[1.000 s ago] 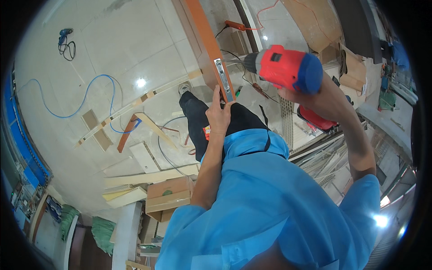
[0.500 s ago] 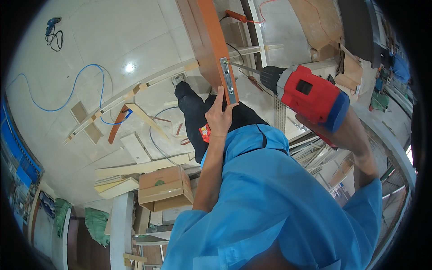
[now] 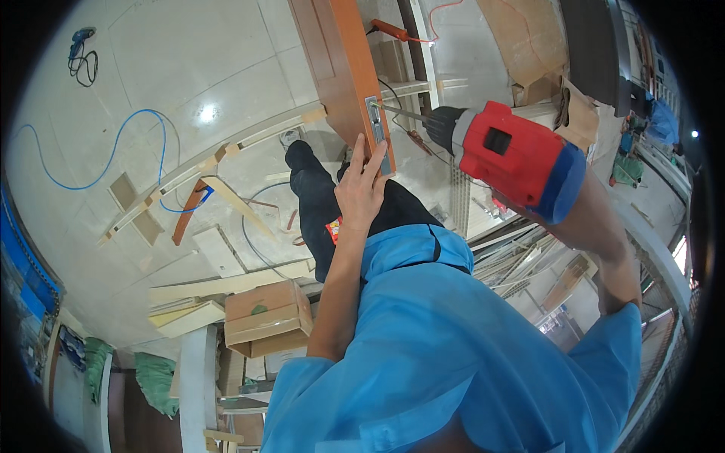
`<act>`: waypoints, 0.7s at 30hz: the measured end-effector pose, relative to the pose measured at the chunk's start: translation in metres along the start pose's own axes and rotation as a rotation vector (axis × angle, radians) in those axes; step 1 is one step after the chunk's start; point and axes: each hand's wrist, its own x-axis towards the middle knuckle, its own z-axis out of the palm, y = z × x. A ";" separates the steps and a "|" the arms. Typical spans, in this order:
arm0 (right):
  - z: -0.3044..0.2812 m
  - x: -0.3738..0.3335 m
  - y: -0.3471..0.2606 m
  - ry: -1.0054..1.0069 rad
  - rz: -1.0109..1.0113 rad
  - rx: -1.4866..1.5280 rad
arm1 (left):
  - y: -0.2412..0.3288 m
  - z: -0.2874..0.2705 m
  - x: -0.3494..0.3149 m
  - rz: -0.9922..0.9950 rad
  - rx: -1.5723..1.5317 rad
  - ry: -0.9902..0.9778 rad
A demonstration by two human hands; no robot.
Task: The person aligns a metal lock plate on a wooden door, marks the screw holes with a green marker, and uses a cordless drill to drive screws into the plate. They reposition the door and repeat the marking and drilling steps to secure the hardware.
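A wooden door [image 3: 353, 83], reddish brown, stands upright in front of me with its narrow edge turned my way. A silver lock plate [image 3: 375, 124] is set into that edge. My left hand [image 3: 359, 192] rests against the edge at the plate's lower part, fingers stretched out and slightly apart. My right hand [image 3: 547, 223], mostly hidden behind the tool, grips a red and blue cordless drill [image 3: 510, 155]. From its black chuck, a long thin bit [image 3: 404, 112] reaches to the upper end of the plate.
Wooden strips [image 3: 226, 149] run across the tiled floor. A cardboard box [image 3: 264, 313] stands at my lower left. A blue hose [image 3: 113, 162] curls at left, beyond it a corded power tool [image 3: 78, 45]. An orange tool [image 3: 389, 29] lies behind the door.
My left hand's fingers have shifted from holding around the door edge to lying spread over the plate. The drill stays at the plate's upper end; the whole view has shifted slightly.
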 end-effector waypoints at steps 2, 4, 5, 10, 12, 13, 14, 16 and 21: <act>0.001 0.001 0.001 -0.019 0.010 -0.018 | 0.001 -0.005 0.003 0.027 -0.007 0.000; 0.003 0.002 0.003 -0.064 0.104 -0.014 | 0.003 -0.015 0.009 0.010 -0.043 -0.036; 0.003 0.002 0.004 -0.052 0.052 0.006 | 0.005 -0.019 0.015 0.024 -0.069 -0.047; 0.011 -0.001 0.001 0.052 0.104 0.204 | 0.006 -0.035 0.077 0.102 -0.083 0.120; 0.016 0.000 0.002 0.110 0.085 0.200 | 0.005 -0.034 0.106 0.168 -0.024 0.080; 0.017 -0.002 0.002 0.118 0.142 0.169 | 0.005 -0.037 0.118 0.231 -0.009 0.030; 0.017 -0.006 0.005 0.180 0.039 0.197 | 0.006 -0.041 0.128 0.257 0.020 -0.058; 0.018 -0.018 0.013 0.248 -0.017 0.226 | 0.014 -0.051 0.142 0.447 0.051 -0.062; 0.050 -0.079 0.041 0.658 0.144 0.546 | 0.063 -0.066 0.141 0.195 -0.547 -0.260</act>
